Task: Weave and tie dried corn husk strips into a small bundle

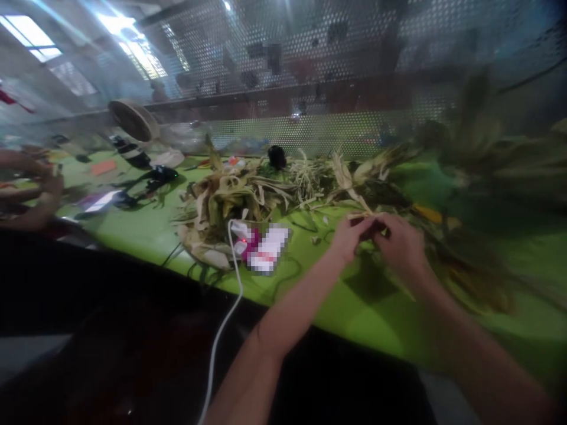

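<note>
My left hand and my right hand meet just above the green table, their fingertips pinched together. A thin, pale strip of dried corn husk shows at the fingers; motion blur hides its far end. Right behind the hands, long dried corn husks lie in a loose heap. To the left of my left hand lies a pixelated phone-like screen beside a white and magenta device with a red light.
A white cable hangs from the device over the table's front edge. More husks are piled at mid-left. A fan stands at the back left, near another person's hands. Perforated metal mesh runs along the back.
</note>
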Demonstrator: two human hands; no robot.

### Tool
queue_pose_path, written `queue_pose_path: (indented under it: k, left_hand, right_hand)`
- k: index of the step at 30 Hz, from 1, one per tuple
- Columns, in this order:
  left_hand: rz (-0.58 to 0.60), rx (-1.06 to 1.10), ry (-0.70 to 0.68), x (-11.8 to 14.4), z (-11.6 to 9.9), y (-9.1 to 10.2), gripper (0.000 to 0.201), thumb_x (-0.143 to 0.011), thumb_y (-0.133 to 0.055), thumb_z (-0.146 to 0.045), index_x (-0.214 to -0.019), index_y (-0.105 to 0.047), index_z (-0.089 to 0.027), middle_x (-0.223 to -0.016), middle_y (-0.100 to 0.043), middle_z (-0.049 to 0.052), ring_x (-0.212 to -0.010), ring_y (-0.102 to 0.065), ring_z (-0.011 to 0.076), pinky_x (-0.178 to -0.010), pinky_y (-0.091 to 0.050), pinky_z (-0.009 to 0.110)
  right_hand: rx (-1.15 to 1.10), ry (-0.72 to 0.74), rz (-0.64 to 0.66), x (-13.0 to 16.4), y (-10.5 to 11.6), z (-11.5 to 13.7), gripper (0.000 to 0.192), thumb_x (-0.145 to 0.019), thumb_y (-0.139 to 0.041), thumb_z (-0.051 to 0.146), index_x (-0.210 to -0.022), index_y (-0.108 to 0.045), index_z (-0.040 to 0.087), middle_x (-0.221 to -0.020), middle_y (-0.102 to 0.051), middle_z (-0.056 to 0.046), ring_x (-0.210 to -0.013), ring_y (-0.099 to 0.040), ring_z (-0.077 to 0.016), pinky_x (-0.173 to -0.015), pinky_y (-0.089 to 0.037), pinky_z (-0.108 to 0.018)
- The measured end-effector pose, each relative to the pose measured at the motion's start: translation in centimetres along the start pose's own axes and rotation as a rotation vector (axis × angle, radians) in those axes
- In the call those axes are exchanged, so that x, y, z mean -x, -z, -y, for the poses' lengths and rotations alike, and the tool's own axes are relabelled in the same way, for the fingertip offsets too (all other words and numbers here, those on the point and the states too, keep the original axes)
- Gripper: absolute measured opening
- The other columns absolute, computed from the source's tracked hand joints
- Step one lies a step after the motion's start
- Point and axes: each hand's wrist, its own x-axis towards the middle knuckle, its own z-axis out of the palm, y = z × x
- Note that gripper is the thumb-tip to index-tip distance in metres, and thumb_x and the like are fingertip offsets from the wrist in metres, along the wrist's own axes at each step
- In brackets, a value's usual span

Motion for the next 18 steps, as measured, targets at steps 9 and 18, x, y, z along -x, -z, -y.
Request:
queue_pose_path:
  k: [9, 18]
  left_hand:
    - [-0.027, -0.22, -0.044, -1.2, 0.7, 1.2, 0.023, -0.07, -0.077, -0.034, -0.081, -0.073, -0.015, -0.081, -0.072, 0.005, -0.077, -0.063, 0.0157, -0.082, -0.048, 0.03]
    - [-0.035, -0.164, -0.026, -1.3, 0.4, 1.5, 0.023, -0.067, -0.078, -0.034, -0.074, -0.07, -0.014, -0.069, -0.069, 0.002, -0.069, -0.062, 0.0138, -0.073, -0.047, 0.027]
  right_hand:
    - [-0.308, -0.064, 0.066, -0.5, 0.2, 0.2, 0.012, -0.085, -0.057, 0.03, -0.08, -0.063, 0.022, -0.082, -0.065, -0.004, -0.077, -0.057, -0.0204, -0.071, -0.042, -0.032]
    - [-0.217, 0.0, 0.184, -0.7, 1.1, 1.3, 0.013, -0.082, -0.054, 0.019, -0.069, -0.053, 0.021, -0.074, -0.059, -0.002, -0.072, -0.052, -0.0188, -0.066, -0.035, -0.029]
